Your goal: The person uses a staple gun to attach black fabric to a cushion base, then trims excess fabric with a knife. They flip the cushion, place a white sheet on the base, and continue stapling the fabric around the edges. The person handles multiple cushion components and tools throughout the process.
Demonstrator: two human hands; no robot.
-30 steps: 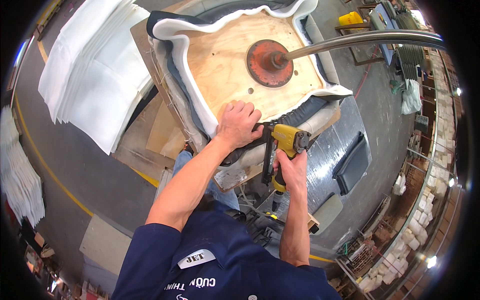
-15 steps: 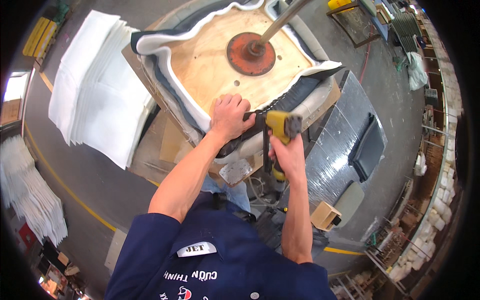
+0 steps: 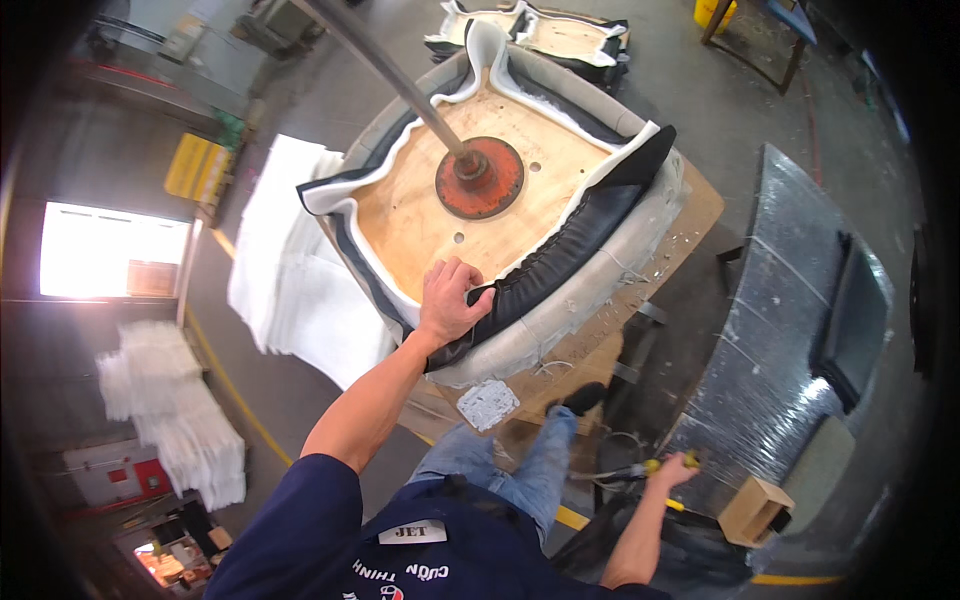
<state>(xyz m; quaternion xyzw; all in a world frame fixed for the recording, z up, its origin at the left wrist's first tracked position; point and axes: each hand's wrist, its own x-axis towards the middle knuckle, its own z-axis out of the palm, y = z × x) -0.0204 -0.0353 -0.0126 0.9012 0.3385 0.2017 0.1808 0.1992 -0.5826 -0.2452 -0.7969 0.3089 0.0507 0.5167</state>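
A seat cushion lies underside up, its plywood base (image 3: 400,215) showing inside a border of white padding (image 3: 375,262) and black leather cover (image 3: 570,245). My left hand (image 3: 452,305) is at the near corner, fingers closed over the folded leather and resting by the plywood edge. A round red clamp disc (image 3: 480,178) on a metal rod (image 3: 385,72) presses on the middle of the base. Low on the right, my right hand (image 3: 678,470) is closed round a yellow staple gun (image 3: 653,467) beside the plastic-wrapped table; most of the tool is hidden.
The cushion sits in a padded grey jig (image 3: 600,305) on a wooden board (image 3: 700,205). Right of it, a plastic-wrapped table (image 3: 745,330) bears a black panel (image 3: 850,325) and a small wooden box (image 3: 755,510). White padding sheets (image 3: 290,290) are stacked at left.
My right hand has carried the staple gun from the cushion's near edge down and right toward the wrapped table. My left hand stays on the leather. The whole view has shifted.
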